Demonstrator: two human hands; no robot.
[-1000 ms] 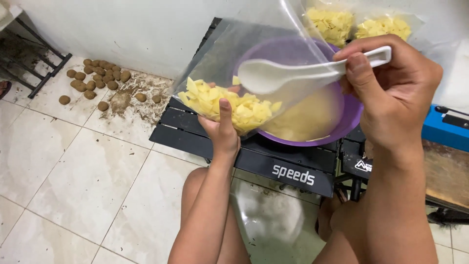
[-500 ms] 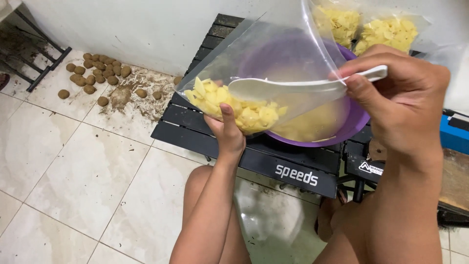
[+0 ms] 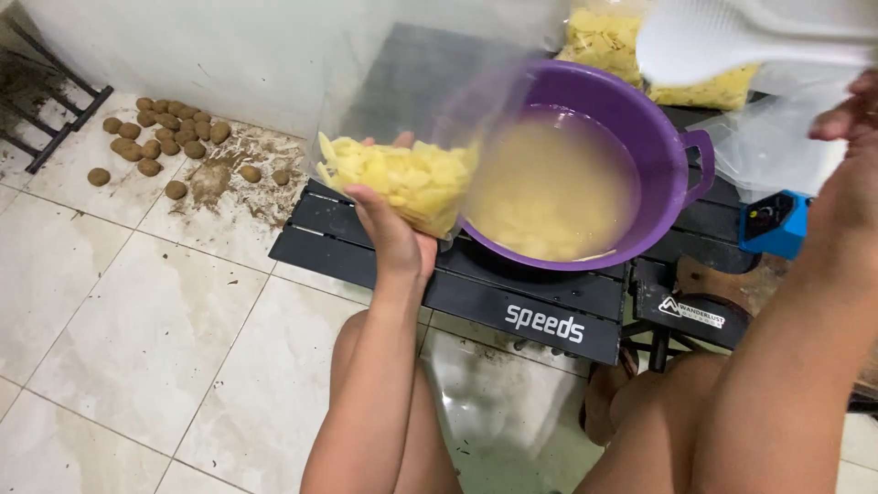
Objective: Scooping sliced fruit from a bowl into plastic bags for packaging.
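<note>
Left hand [image 3: 395,240] cups from beneath a clear plastic bag [image 3: 412,137] of yellow potato slices [image 3: 402,178], fingers closed around its sagging bottom, at the rim of the purple basin [image 3: 640,119]. Right hand [image 3: 846,155] is at frame edge beside the white perforated spoon [image 3: 704,41]; grip cannot be told. Judgement: bag is limp, wet, bottom-heavy, likely slippery; support underneath. Basin sits on black slatted table [image 3: 384,247].

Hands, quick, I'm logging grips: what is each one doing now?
Left hand: closed under the clear bag of potato slices.
Right hand: holding the white slotted spoon; fingers mostly out of frame.
</note>
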